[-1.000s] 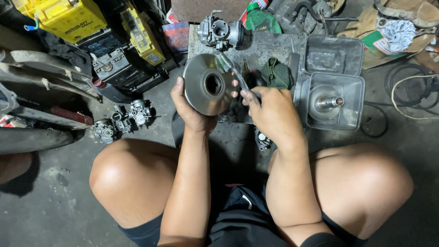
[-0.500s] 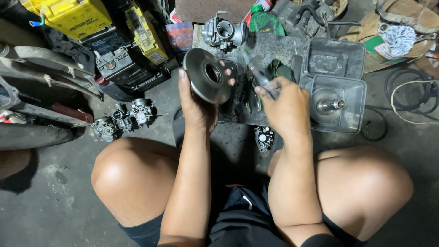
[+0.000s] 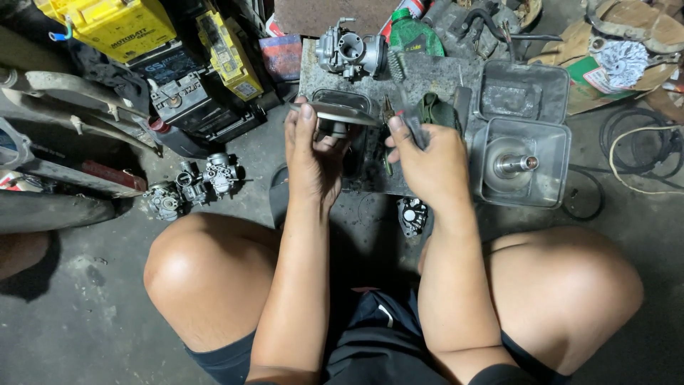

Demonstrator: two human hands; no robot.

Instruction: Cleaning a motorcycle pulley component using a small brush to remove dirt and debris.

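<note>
My left hand [image 3: 311, 160] grips a round grey metal pulley disc [image 3: 335, 113] by its hub, the disc now turned edge-on and nearly flat. My right hand [image 3: 427, 167] is closed around a dark brush-like tool [image 3: 402, 89] whose end points up past the disc. Both hands hover over a grey stone slab [image 3: 427, 75] on the floor, between my bare knees.
A carburettor [image 3: 349, 50] stands on the slab's far edge. A square metal tray [image 3: 520, 160] holding a shaft part lies to the right. Several small carburettors [image 3: 192, 185] sit on the concrete at left. Yellow batteries [image 3: 114, 25] and bike parts crowd the upper left. A black cable coil [image 3: 634, 146] lies far right.
The left hand has tipped the disc from facing the camera to lying nearly flat. The right hand has moved left and up a little with the tool.
</note>
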